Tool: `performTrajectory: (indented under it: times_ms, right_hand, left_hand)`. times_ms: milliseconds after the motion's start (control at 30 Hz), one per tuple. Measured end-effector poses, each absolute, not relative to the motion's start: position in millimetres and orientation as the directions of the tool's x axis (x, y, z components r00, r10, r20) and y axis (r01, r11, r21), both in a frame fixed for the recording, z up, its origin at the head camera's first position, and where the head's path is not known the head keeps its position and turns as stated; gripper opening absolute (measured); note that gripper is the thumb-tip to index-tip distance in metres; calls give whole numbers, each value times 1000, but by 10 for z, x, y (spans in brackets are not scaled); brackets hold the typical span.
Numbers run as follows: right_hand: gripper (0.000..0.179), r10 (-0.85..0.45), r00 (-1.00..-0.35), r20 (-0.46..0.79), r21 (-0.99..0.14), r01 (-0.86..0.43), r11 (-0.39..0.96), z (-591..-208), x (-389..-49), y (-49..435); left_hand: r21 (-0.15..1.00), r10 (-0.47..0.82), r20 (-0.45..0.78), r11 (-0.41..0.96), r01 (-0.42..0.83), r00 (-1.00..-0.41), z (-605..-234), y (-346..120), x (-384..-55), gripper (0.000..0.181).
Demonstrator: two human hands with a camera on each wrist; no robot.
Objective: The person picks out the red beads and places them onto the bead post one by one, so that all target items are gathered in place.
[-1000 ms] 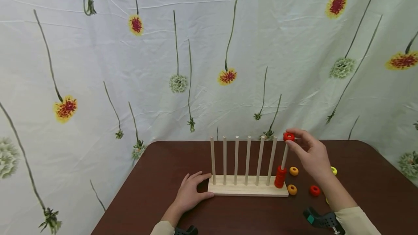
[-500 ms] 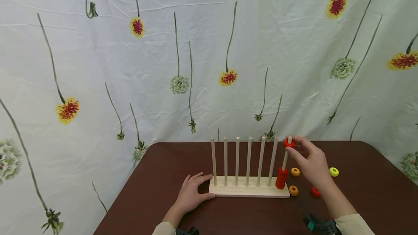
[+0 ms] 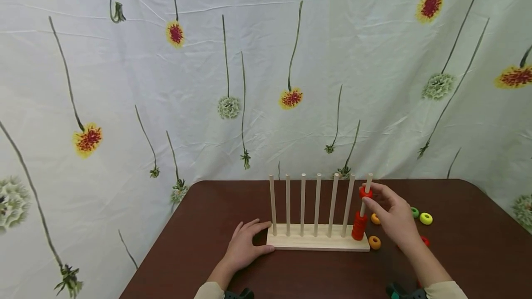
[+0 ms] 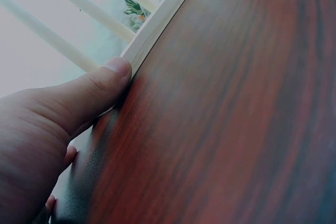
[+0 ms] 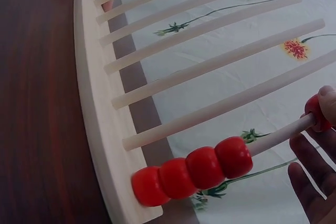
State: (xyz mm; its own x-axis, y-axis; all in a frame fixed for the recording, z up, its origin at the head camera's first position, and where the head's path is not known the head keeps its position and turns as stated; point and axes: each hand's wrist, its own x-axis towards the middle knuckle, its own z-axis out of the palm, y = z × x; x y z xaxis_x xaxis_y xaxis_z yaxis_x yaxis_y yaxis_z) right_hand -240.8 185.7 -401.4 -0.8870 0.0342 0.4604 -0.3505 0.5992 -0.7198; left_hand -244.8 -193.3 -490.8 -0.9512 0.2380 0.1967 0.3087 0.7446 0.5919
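A pale wooden peg rack [image 3: 316, 242] stands on the table, a row of upright pegs along its base. Several red beads [image 5: 191, 170] are stacked at the foot of its rightmost peg. Higher on that same peg sits another red bead [image 3: 365, 192], pinched between the thumb and fingers of my right hand [image 3: 392, 213]. The peg's tip shows above this bead. My left hand [image 3: 245, 246] holds the left end of the base, thumb [image 4: 113, 72] against the front edge and index finger at the back. The other pegs carry no beads.
Loose beads lie on the dark brown table [image 3: 199, 211] right of the rack: an orange bead [image 3: 375, 242], a yellow-green bead [image 3: 426, 218], a green bead [image 3: 414, 212] and red ones partly behind my right forearm. A flower-patterned cloth [image 3: 266, 82] hangs behind the table.
My right hand has moved down with the red bead, from the tip of the rightmost peg to a little below it. My left hand stays at the rack's left end.
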Motion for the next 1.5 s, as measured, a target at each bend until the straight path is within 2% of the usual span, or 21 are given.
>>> performTrajectory:
  times_ms: [767, 1200, 1500]
  right_hand:
    - [33, 19, -930, 367, -752, -284, 595, -4352, -2415, 1848]
    - [29, -22, -923, 383, -758, -328, 564, -4411, -2404, 1867]
    - [32, -47, -917, 397, -746, -352, 565, -4451, -2433, 1900]
  left_hand:
    - [601, 233, 184, 742, 297, -955, -4900, -1932, -2450, 66]
    - [605, 242, 181, 737, 301, -953, -4896, -1934, -2438, 65]
    - [607, 245, 180, 734, 303, -953, -4898, -1937, -2442, 66]
